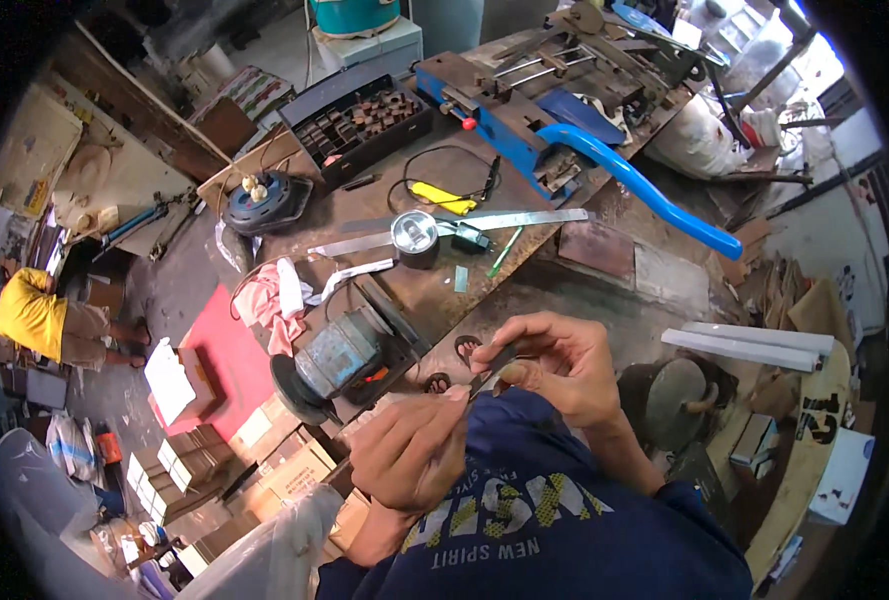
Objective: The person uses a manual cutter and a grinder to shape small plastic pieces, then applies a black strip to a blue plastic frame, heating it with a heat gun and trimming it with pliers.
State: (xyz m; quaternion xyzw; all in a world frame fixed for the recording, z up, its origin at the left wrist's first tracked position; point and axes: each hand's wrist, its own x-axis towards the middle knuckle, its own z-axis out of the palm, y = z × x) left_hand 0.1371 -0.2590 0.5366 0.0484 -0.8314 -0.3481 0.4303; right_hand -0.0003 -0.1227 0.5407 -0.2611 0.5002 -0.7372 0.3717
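Observation:
A small dark, flat, narrow piece (pixel 495 368) is held in front of my chest between both hands. My right hand (pixel 567 372) pinches its upper end between thumb and fingers. My left hand (pixel 411 448) is closed with its fingertips at the lower end; part of the piece is hidden there, and its exact kind is unclear. Just beyond my left hand, on the near edge of the workbench (pixel 369 205), stands a worn blue bench grinder (pixel 339 355) with a dark wheel at each end.
A round metal tin (pixel 415 235), a long metal strip (pixel 544 218) and a yellow-handled tool (pixel 442 197) lie on the bench. Behind are a case of metal blocks (pixel 364 125) and a machine with a blue lever (pixel 644 190). Cartons (pixel 289 465) stand left; a person in yellow (pixel 32 312) bends farther off.

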